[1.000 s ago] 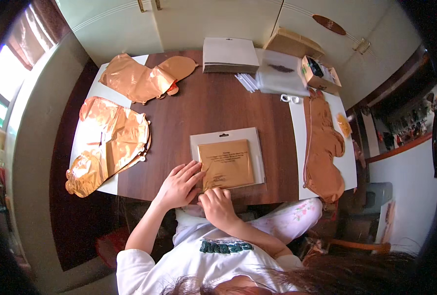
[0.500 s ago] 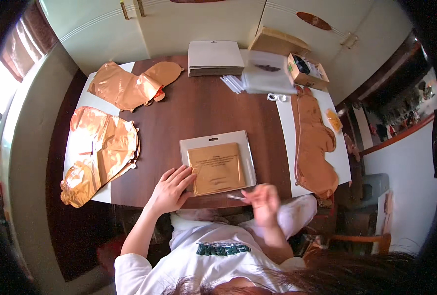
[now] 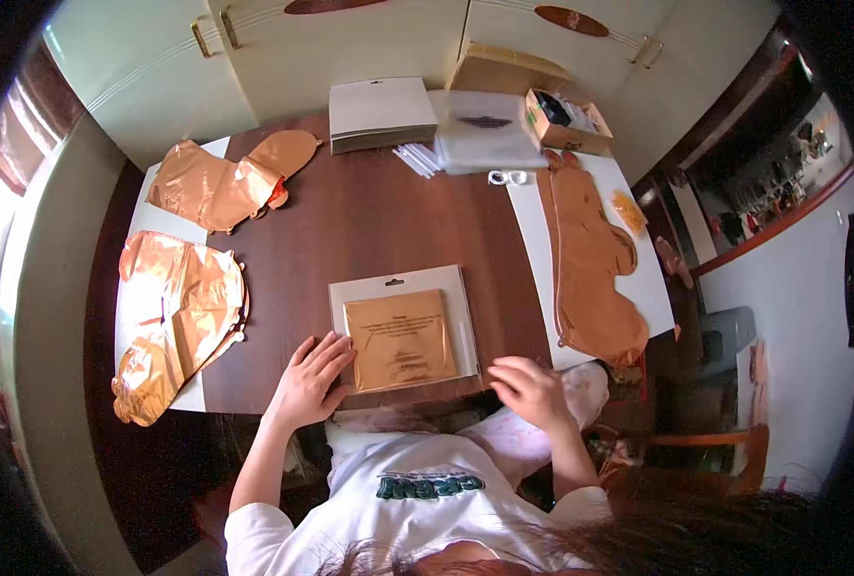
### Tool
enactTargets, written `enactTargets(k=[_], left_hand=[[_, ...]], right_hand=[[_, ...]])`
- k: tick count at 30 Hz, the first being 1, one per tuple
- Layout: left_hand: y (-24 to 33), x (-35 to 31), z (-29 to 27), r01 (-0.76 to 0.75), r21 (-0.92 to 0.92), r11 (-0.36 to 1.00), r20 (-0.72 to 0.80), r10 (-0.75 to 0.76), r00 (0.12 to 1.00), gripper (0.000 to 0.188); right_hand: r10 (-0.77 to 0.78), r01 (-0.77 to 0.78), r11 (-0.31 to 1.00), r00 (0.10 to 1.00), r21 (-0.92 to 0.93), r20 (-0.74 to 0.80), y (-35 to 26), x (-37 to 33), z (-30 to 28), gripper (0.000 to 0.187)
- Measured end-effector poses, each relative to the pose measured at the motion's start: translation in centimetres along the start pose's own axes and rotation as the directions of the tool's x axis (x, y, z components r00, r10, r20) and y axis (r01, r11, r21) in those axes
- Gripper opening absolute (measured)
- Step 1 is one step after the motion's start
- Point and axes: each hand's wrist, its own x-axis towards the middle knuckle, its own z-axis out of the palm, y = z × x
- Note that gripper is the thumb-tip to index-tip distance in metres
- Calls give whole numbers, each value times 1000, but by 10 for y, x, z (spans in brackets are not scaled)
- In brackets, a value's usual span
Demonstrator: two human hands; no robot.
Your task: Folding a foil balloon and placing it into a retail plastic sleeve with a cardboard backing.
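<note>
A flat clear plastic bag [image 3: 467,348] lies near the front edge of the table. Inside it are a white card with a hang hole [image 3: 417,285] and a folded gold foil balloon [image 3: 398,336]. My left hand [image 3: 313,381] rests at the bag's left edge, fingers stretched out and touching it. To the right of the bag, apart from it, my right hand [image 3: 532,392] is at the table edge. Its fingers are loosely bent and apart, with nothing visible in them.
Flat gold foil balloons [image 3: 182,302] lie at the left, others [image 3: 590,269] at the right. Along the back stand a stack of white cards [image 3: 379,110], white straws [image 3: 417,160], clear bags [image 3: 480,134] and a small box [image 3: 571,125]. A white tape roll [image 3: 508,178] lies nearby.
My right hand, blurred and holding a thin pale strip before, has moved slightly right; the strip no longer shows. My left hand stays at the bag. The whole view has shifted a little.
</note>
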Motion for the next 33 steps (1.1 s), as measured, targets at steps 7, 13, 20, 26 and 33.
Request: enactTargets(k=[7, 13, 20, 26, 33], left_hand=[[0, -2, -2, -21, 0, 1000, -11, 21, 1000, 48], [1, -2, -3, -15, 11, 1000, -4, 15, 1000, 48], [3, -2, -2, -15, 10, 1000, -13, 16, 1000, 45], [6, -20, 3, -127, 98, 987, 8, 126, 992, 38], [22, -33, 1, -105, 117, 988, 104, 93, 990, 50]], right_hand=[[-259, 258, 940, 966, -223, 25, 11, 11, 33, 15], [-297, 282, 913, 955, -296, -6, 13, 7, 40, 16], [-273, 257, 920, 962, -295, -13, 12, 6, 42, 16], [-233, 261, 948, 959, -184, 160, 9, 2, 20, 39], [-255, 324, 911, 929, -255, 269, 14, -10, 19, 39]])
